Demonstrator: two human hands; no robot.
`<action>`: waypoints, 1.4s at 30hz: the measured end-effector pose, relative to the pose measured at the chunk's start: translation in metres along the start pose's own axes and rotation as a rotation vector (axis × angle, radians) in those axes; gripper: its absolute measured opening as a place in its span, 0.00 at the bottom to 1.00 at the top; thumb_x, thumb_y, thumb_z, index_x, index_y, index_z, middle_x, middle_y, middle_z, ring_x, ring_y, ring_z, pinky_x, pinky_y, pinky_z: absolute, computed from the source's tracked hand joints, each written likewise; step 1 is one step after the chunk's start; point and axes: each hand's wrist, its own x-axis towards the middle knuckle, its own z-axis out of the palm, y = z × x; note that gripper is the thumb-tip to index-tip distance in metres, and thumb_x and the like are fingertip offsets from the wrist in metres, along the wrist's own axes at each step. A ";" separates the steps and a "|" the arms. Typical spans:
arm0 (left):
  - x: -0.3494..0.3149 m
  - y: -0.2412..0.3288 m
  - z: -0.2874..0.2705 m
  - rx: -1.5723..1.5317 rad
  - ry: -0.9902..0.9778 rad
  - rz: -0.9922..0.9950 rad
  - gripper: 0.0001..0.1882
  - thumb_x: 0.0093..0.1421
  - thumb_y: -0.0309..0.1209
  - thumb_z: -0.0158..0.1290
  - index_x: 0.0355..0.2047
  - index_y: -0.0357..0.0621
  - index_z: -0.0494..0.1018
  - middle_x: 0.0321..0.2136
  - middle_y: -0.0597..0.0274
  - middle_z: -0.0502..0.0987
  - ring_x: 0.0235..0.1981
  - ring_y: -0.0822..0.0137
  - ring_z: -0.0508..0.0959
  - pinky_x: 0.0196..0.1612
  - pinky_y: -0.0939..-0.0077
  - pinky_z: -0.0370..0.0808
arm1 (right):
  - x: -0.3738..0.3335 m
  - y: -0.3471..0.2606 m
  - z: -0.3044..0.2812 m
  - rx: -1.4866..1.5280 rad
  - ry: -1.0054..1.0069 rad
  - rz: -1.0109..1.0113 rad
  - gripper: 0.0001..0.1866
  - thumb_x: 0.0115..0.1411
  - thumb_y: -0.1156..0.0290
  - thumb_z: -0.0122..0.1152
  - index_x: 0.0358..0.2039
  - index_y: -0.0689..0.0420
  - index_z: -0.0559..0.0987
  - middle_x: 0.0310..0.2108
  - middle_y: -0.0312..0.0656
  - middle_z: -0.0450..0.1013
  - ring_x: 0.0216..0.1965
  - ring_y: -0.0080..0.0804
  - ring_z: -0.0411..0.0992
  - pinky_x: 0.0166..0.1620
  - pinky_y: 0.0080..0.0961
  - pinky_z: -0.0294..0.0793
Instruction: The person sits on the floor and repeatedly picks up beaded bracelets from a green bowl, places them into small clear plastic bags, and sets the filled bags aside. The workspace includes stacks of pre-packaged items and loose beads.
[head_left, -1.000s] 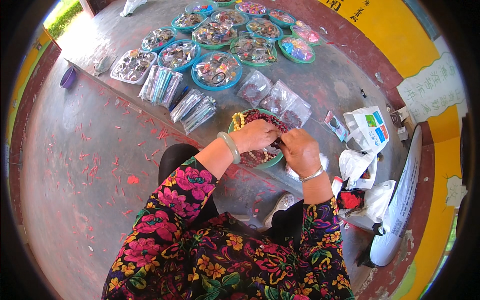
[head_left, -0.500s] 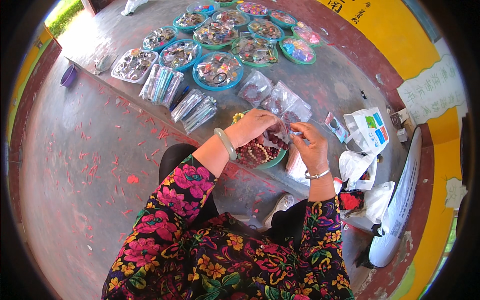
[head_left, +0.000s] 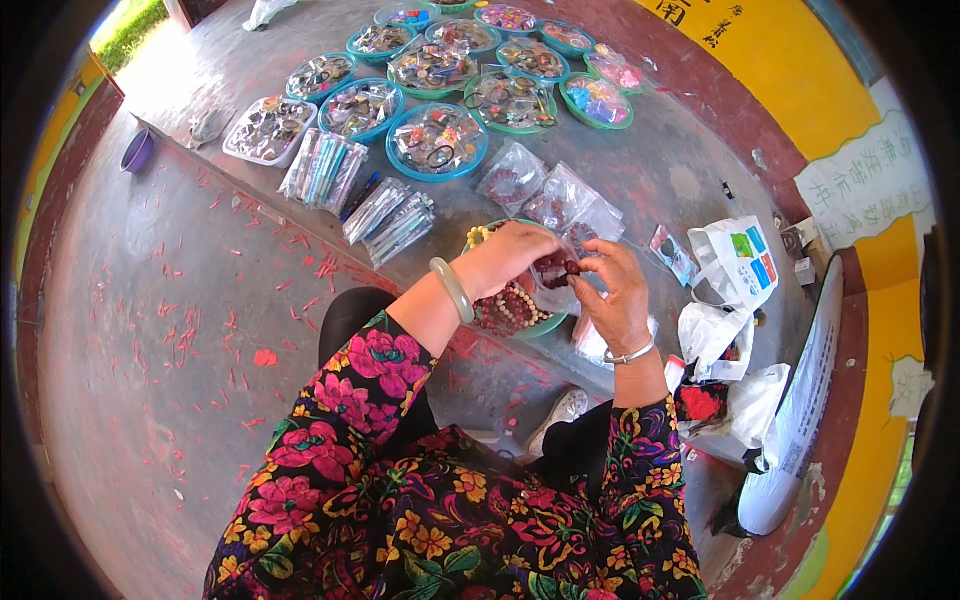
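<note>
My left hand (head_left: 512,252), with a jade-coloured bangle on its wrist, is closed on a small clear plastic bag (head_left: 550,297). Dark red beads, seemingly a bracelet (head_left: 551,272), show at the bag's mouth. At the bag's right side my right hand (head_left: 617,293) pinches the end of these beads between thumb and fingers. How much of the string lies inside the bag I cannot tell. Below both hands sits a green bowl (head_left: 543,330) heaped with red, cream and yellow bead strings (head_left: 508,310); my left hand hides part of it.
Bagged bead bracelets (head_left: 572,200) and bundles of packed pens (head_left: 388,218) lie beyond the bowl. Several basins (head_left: 437,178) of small packaged goods stand farther off. White plastic bags (head_left: 735,265) are at the right. Red scraps (head_left: 328,268) litter the floor at left.
My right hand has shifted slightly left and down, now pinching the dark red beads at the bag's mouth. The plastic bag has tilted more upright and shows more clearly.
</note>
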 end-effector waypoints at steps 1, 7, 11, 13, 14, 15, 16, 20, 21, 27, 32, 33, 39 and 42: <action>0.003 -0.011 -0.004 0.143 -0.065 0.155 0.15 0.58 0.34 0.44 0.38 0.36 0.73 0.32 0.60 0.74 0.30 0.72 0.74 0.18 0.81 0.72 | 0.000 0.000 0.001 -0.005 -0.009 0.006 0.12 0.39 0.75 0.65 0.28 0.59 0.76 0.39 0.44 0.70 0.42 0.44 0.67 0.45 0.33 0.67; 0.001 -0.007 0.003 0.211 -0.084 0.001 0.17 0.59 0.37 0.43 0.39 0.34 0.72 0.32 0.60 0.73 0.27 0.72 0.74 0.19 0.82 0.73 | 0.000 -0.002 0.008 -0.085 -0.095 -0.154 0.13 0.40 0.76 0.64 0.30 0.59 0.76 0.38 0.45 0.70 0.43 0.44 0.67 0.46 0.34 0.67; -0.001 -0.002 0.000 0.083 0.027 0.028 0.18 0.59 0.37 0.43 0.40 0.34 0.71 0.33 0.59 0.74 0.31 0.72 0.74 0.19 0.82 0.72 | -0.001 0.002 0.006 0.029 0.053 0.132 0.11 0.43 0.73 0.64 0.29 0.58 0.75 0.36 0.44 0.71 0.39 0.39 0.70 0.40 0.31 0.70; -0.001 0.001 0.000 0.040 0.024 0.048 0.18 0.59 0.37 0.42 0.41 0.35 0.71 0.34 0.59 0.74 0.33 0.72 0.74 0.19 0.82 0.71 | 0.001 -0.004 0.000 0.137 0.108 0.402 0.11 0.44 0.70 0.64 0.28 0.58 0.74 0.34 0.43 0.72 0.36 0.36 0.71 0.36 0.28 0.71; -0.002 0.003 0.000 0.020 0.023 0.058 0.18 0.59 0.37 0.42 0.41 0.36 0.71 0.35 0.59 0.74 0.34 0.71 0.74 0.19 0.82 0.71 | 0.000 -0.001 0.000 0.077 0.079 0.407 0.11 0.44 0.70 0.64 0.28 0.58 0.74 0.32 0.43 0.72 0.33 0.35 0.72 0.34 0.27 0.71; -0.001 0.001 -0.002 0.052 0.015 0.096 0.18 0.59 0.37 0.42 0.41 0.36 0.72 0.35 0.59 0.74 0.34 0.71 0.74 0.19 0.81 0.71 | -0.002 0.004 0.002 0.018 0.050 0.412 0.11 0.45 0.70 0.64 0.27 0.58 0.74 0.29 0.42 0.72 0.31 0.34 0.72 0.32 0.26 0.70; 0.001 -0.003 -0.005 0.083 0.008 0.135 0.18 0.59 0.37 0.42 0.41 0.36 0.72 0.35 0.59 0.74 0.33 0.71 0.74 0.19 0.81 0.71 | -0.004 0.008 0.004 -0.041 0.021 0.417 0.10 0.45 0.69 0.64 0.27 0.58 0.73 0.27 0.41 0.72 0.29 0.33 0.72 0.29 0.24 0.70; 0.004 -0.005 -0.005 0.106 0.007 0.112 0.18 0.59 0.37 0.42 0.41 0.36 0.72 0.36 0.58 0.75 0.33 0.72 0.74 0.20 0.81 0.71 | -0.008 0.016 0.010 0.093 0.023 0.494 0.06 0.46 0.72 0.60 0.25 0.59 0.74 0.24 0.40 0.71 0.23 0.29 0.70 0.27 0.21 0.68; 0.003 -0.003 -0.005 0.109 0.009 0.106 0.18 0.59 0.37 0.42 0.40 0.36 0.72 0.35 0.58 0.75 0.32 0.72 0.74 0.20 0.81 0.71 | -0.009 0.018 0.009 0.120 0.041 0.491 0.05 0.46 0.73 0.59 0.24 0.59 0.74 0.23 0.40 0.71 0.23 0.27 0.69 0.27 0.20 0.68; 0.003 -0.003 -0.007 0.137 0.041 -0.033 0.18 0.59 0.38 0.43 0.39 0.36 0.73 0.34 0.60 0.75 0.29 0.72 0.74 0.21 0.81 0.69 | -0.007 0.018 -0.001 0.260 0.090 0.442 0.01 0.48 0.76 0.56 0.22 0.60 0.74 0.22 0.37 0.72 0.23 0.21 0.68 0.28 0.16 0.66; 0.001 0.005 0.000 0.245 0.128 -0.030 0.20 0.56 0.42 0.48 0.41 0.38 0.72 0.33 0.63 0.75 0.32 0.73 0.73 0.29 0.83 0.70 | -0.004 0.009 -0.018 0.740 0.127 0.654 0.03 0.52 0.77 0.52 0.23 0.61 0.73 0.23 0.36 0.72 0.23 0.18 0.67 0.28 0.14 0.65; 0.002 0.005 0.000 0.171 0.056 0.010 0.21 0.55 0.42 0.50 0.43 0.38 0.71 0.34 0.63 0.74 0.34 0.74 0.73 0.32 0.83 0.69 | -0.003 0.007 -0.024 0.790 0.138 0.661 0.04 0.53 0.77 0.51 0.23 0.60 0.73 0.23 0.37 0.73 0.23 0.18 0.67 0.27 0.14 0.65; 0.022 -0.020 0.000 0.091 -0.336 0.219 0.35 0.47 0.33 0.60 0.54 0.39 0.58 0.46 0.64 0.68 0.46 0.72 0.67 0.48 0.76 0.66 | -0.005 0.009 -0.040 1.133 0.178 0.643 0.04 0.50 0.72 0.53 0.22 0.57 0.72 0.23 0.36 0.72 0.22 0.20 0.68 0.25 0.16 0.65; 0.016 -0.023 0.004 0.441 -0.307 0.124 0.36 0.47 0.29 0.59 0.55 0.41 0.56 0.47 0.65 0.68 0.45 0.71 0.68 0.49 0.74 0.65 | -0.005 0.010 -0.045 1.290 0.142 0.569 0.04 0.50 0.72 0.52 0.22 0.57 0.72 0.24 0.37 0.72 0.23 0.23 0.68 0.27 0.18 0.66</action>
